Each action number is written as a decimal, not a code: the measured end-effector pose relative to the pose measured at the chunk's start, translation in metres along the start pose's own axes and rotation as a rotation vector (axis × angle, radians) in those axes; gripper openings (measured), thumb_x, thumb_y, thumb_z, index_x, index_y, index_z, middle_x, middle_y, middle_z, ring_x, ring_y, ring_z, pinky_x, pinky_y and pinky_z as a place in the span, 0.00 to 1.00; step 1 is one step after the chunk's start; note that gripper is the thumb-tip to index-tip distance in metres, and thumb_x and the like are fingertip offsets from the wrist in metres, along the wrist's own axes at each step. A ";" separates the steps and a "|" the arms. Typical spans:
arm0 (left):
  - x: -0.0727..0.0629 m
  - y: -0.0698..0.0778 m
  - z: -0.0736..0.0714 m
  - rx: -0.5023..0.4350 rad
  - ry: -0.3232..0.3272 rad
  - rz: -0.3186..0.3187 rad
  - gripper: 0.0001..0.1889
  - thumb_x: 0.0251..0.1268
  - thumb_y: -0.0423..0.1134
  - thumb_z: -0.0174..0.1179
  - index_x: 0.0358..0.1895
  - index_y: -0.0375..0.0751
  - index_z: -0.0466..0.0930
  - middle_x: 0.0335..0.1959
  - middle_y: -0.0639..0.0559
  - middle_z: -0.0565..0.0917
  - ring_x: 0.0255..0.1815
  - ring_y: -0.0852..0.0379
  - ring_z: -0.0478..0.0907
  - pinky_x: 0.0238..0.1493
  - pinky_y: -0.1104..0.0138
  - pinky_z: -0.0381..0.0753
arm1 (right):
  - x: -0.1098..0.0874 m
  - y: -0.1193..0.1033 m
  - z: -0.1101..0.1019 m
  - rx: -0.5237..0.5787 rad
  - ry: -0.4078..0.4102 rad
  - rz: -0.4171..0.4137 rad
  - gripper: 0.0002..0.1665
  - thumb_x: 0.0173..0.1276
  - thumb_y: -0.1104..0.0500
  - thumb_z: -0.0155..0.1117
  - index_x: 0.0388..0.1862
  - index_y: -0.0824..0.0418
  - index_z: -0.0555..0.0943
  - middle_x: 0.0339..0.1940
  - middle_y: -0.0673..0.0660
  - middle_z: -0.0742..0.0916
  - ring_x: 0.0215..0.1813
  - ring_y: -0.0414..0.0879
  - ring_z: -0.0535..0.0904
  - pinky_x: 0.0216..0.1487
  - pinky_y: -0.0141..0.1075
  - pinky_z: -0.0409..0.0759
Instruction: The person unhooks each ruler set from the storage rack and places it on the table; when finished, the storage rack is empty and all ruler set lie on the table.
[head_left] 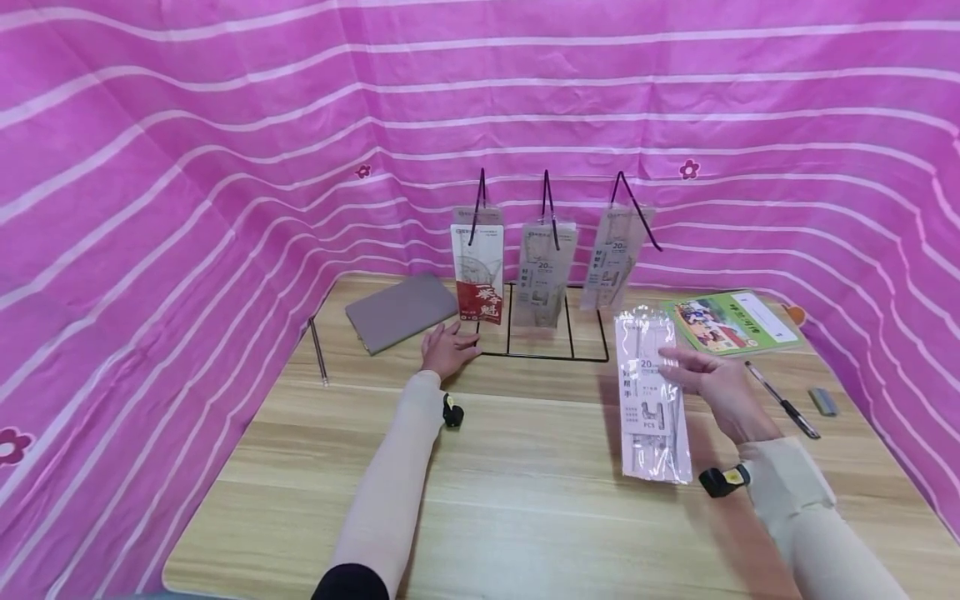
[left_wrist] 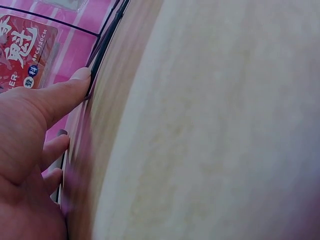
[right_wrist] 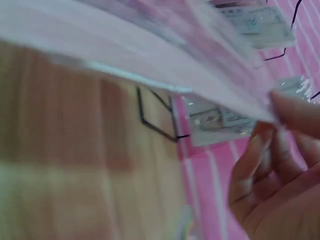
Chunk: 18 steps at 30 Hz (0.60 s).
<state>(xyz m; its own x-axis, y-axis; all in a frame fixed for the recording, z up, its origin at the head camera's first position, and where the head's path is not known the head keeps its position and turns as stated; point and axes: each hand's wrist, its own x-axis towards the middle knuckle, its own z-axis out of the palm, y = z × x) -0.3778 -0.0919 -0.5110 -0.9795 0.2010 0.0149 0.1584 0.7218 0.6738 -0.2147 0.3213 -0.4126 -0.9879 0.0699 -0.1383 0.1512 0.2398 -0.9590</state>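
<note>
My right hand (head_left: 708,383) pinches the right edge of a clear-wrapped ruler set (head_left: 651,400), which hangs upright above the table's right half. In the right wrist view, thumb and fingers meet on the edge of the blurred pack (right_wrist: 150,55). My left hand (head_left: 448,348) lies at the left front corner of a black wire rack (head_left: 540,358), its thumb touching the wire in the left wrist view. On the rack's hooks hang a red-and-white ruler set (head_left: 480,300) at left and two greyish packs, one in the middle (head_left: 545,275) and one at right (head_left: 613,262).
Left of the rack lies a grey notebook (head_left: 401,310), with a pencil (head_left: 318,352) beside it. At right are a green booklet (head_left: 735,321), a black-and-clear pen (head_left: 783,400) and a grey eraser (head_left: 823,402). A pink striped cloth (head_left: 247,167) surrounds the wooden table (head_left: 510,492).
</note>
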 end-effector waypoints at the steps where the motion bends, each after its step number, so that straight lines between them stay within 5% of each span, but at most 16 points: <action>1: -0.001 0.001 0.000 0.012 0.001 0.002 0.21 0.68 0.49 0.65 0.61 0.50 0.83 0.79 0.44 0.60 0.82 0.37 0.43 0.80 0.44 0.33 | 0.001 0.005 -0.001 -0.023 -0.018 0.042 0.30 0.67 0.53 0.72 0.67 0.57 0.78 0.42 0.32 0.87 0.45 0.31 0.84 0.48 0.29 0.82; 8: -0.007 0.007 0.001 0.053 0.019 0.019 0.21 0.68 0.49 0.64 0.61 0.48 0.83 0.78 0.42 0.62 0.82 0.35 0.47 0.79 0.43 0.37 | 0.003 0.037 -0.018 -0.127 -0.071 0.260 0.30 0.67 0.55 0.71 0.66 0.63 0.78 0.36 0.39 0.87 0.36 0.36 0.79 0.38 0.33 0.79; 18: -0.005 0.004 0.001 0.040 0.021 0.012 0.21 0.67 0.48 0.65 0.61 0.48 0.83 0.79 0.43 0.62 0.82 0.35 0.46 0.79 0.43 0.36 | -0.006 0.059 -0.032 -0.090 -0.065 0.377 0.23 0.67 0.60 0.69 0.61 0.63 0.81 0.37 0.48 0.89 0.38 0.44 0.83 0.38 0.37 0.83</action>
<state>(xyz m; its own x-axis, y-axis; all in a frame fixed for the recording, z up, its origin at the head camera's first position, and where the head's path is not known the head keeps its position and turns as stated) -0.3716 -0.0890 -0.5092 -0.9798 0.1962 0.0385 0.1746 0.7456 0.6431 -0.1991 0.3657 -0.4609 -0.8623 0.1082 -0.4947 0.5031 0.2933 -0.8129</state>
